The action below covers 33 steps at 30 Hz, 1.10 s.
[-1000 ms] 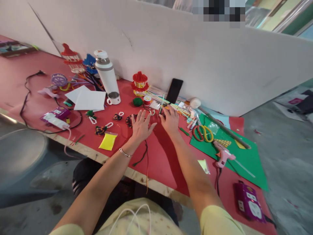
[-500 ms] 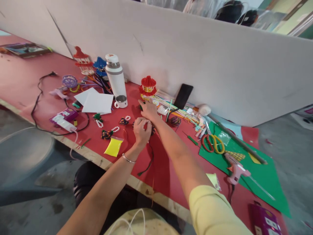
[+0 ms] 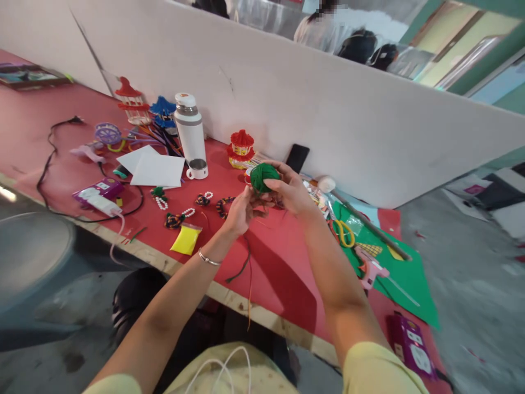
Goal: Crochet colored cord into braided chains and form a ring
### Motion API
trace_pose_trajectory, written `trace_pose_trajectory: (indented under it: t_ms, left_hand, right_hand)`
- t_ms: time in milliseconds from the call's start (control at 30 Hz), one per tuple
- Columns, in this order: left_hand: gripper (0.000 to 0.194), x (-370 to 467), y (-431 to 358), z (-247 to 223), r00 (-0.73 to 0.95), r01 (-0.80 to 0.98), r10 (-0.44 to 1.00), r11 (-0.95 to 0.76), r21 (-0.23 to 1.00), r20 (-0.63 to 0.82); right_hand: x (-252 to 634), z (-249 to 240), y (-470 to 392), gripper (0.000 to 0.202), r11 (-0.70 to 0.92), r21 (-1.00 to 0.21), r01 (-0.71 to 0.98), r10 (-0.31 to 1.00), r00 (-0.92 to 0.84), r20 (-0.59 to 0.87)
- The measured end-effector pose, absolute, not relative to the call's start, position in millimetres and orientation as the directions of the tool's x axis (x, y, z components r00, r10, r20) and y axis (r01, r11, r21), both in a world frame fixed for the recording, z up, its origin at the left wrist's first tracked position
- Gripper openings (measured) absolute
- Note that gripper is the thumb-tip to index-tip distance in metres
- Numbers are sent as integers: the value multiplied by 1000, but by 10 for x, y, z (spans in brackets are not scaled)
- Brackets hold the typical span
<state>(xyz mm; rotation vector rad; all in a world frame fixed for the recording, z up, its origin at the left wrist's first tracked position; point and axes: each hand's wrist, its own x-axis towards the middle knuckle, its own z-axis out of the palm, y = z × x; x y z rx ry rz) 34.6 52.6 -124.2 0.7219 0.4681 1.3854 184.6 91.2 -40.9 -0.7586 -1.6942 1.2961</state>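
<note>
A ball of green yarn [image 3: 261,178] is held up over the table in my right hand [image 3: 294,190], with the thumb in front and the fingers wrapped around its far side. Just below it, my left hand [image 3: 240,213] is closed in a pinch close to the ball. What sits between those fingertips is too small to make out. Partly behind the left hand lies a dark multicoloured braided yarn ring [image 3: 222,208]. A dark green strand [image 3: 241,268] trails across the red tabletop beneath my hands.
Left of my hands lie beaded yarn pieces [image 3: 174,219] and a yellow packet [image 3: 186,239]. A white flask [image 3: 192,137] and a red-roofed model [image 3: 241,146] stand behind. To the right are scissors [image 3: 345,234], a pink glue gun [image 3: 371,268] and a purple power strip [image 3: 414,345].
My right hand has picked up the green yarn ball from beside the red-roofed model and brought it back beside my left hand. The camera view has shifted slightly.
</note>
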Motion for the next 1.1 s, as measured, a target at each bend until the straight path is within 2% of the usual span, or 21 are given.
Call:
trace_pose_trajectory:
  t_ms: [33,100,167,233,267,300,333,367,467,567,733,900,1100]
  left_hand:
    - [61,385,498,-1195,248,-726,965,124,676,90]
    - [65,463,469,-1149,339,-722,941,257,642,4]
    - [59,537,477,-1180,322,-717,936,338,609,-140]
    - [48,601,509,-1280,258,-719,933,359,594,-252]
    - [47,628,525,-1345,251,-717,933,359,597,-259]
    - [48,650,539,-1412,270,-709,932,362,606,-241]
    - [49,668,550,-1475,267,-703,939,343,623,-216]
    - [48,683,557,-1528,236,-697,951,308,648,-198]
    - [46,712,573,-1615,125,-645,975,222,731,-185]
    - [48,727,594,-1632,70,-622,984,173,764,-165]
    - [43,752,625,-1673,27,-614,985,152,774,-172]
    - [43,784,621,-1677,41,-613,978,188,767,-206]
    - [44,778,619,-1656,30,-608,979,179,774,-203]
  right_hand:
    - [1919,-370,856,53,323,-946,26,851,-445,278]
    - [2058,-358,817,53,438,-881,178,821,-478,312]
    - [2201,-451,882,59,530,-797,289,750,-598,282]
    - [2358,-643,1070,66,525,-784,331,722,-661,205]
    - [2443,-766,1212,60,457,-813,361,798,-569,196]
    - [2528,-898,1385,51,372,-834,407,906,-354,231]
    - [2613,-1033,1580,45,280,-846,454,957,-56,286]
    - [2692,-1165,1791,47,229,-850,475,944,106,313]
    - [2866,-1502,2425,56,138,-867,480,865,368,341]
    - [2918,-1731,2909,60,118,-872,474,783,496,376]
    - [2929,-2021,3277,43,117,-868,482,725,556,406]
    - [3033,-2192,3335,48,108,-853,510,745,526,409]
    - [3086,-2095,3232,55,105,-846,523,804,456,382]
